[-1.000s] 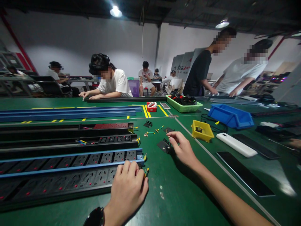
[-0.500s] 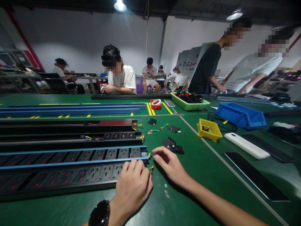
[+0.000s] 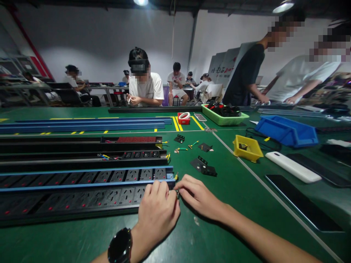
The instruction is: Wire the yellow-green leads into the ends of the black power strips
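Left hand (image 3: 157, 210) curled over the right end of the nearest power strip (image 3: 82, 199), fingers bent down on its top edge, a black watch (image 3: 120, 245) on the wrist. Right hand (image 3: 199, 195) close beside it, just touching it at the strip's end, fingers pinched narrow around something tiny there (too small to tell what, maybe the little yellow and green wire poking out). Cannot tell if the pinch really holds it.

Nearest strip long and black with many sockets, lying flat on the green table (image 3: 233, 204), running off to the left. Just behind it a strip with blue rails (image 3: 87, 177), then two more black ones (image 3: 82, 157) farther back, one with a red part (image 3: 135, 139). Far behind those, long blue rails (image 3: 82, 126).

A little way beyond the right hand, small black metal brackets (image 3: 204, 167) on the table. Farther off, short green and yellow wires (image 3: 181, 149). To the right, a small yellow bin (image 3: 246, 148), a white phone (image 3: 292, 167), a flat black panel (image 3: 301, 208), and a blue bin (image 3: 287, 130). Far in the middle, a green tray (image 3: 225, 118) full of black parts and a red tape holder (image 3: 183, 117).

Other people across the table (a seated person in a white shirt (image 3: 145, 89), two standing at the far right).
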`<state>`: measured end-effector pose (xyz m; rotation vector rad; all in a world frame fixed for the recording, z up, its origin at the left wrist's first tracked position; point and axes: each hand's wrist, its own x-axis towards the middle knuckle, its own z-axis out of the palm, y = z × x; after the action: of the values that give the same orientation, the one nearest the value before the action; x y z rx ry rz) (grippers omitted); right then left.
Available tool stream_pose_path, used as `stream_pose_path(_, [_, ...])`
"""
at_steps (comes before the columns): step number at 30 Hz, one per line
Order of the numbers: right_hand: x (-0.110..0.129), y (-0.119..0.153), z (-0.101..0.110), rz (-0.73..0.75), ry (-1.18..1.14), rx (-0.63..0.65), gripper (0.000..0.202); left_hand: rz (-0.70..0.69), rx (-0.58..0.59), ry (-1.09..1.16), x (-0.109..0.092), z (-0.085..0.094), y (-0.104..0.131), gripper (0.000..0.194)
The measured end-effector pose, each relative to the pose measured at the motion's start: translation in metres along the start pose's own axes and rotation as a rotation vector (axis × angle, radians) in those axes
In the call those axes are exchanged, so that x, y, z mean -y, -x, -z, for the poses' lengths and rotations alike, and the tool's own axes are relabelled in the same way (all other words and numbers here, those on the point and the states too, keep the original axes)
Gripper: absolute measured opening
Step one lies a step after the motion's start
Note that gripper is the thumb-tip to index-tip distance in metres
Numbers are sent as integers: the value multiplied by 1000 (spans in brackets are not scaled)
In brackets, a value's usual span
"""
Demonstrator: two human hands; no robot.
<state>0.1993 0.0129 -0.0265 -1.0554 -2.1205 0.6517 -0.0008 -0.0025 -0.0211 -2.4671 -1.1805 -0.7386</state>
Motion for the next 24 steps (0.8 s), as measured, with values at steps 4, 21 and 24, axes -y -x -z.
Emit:
stream_pose_path(4, [-3,1,3,-10,89,38,24,28,-6,-4,-1,0,0,7])
stream_pose_path(21, [-6,1,1,-44,173,56,12,-41,-101,78,3,-1,0,15])
stream_pose_path(24, [-6,1,6,-17,185,114,12,-31,-100,82,3,-2,0,14])
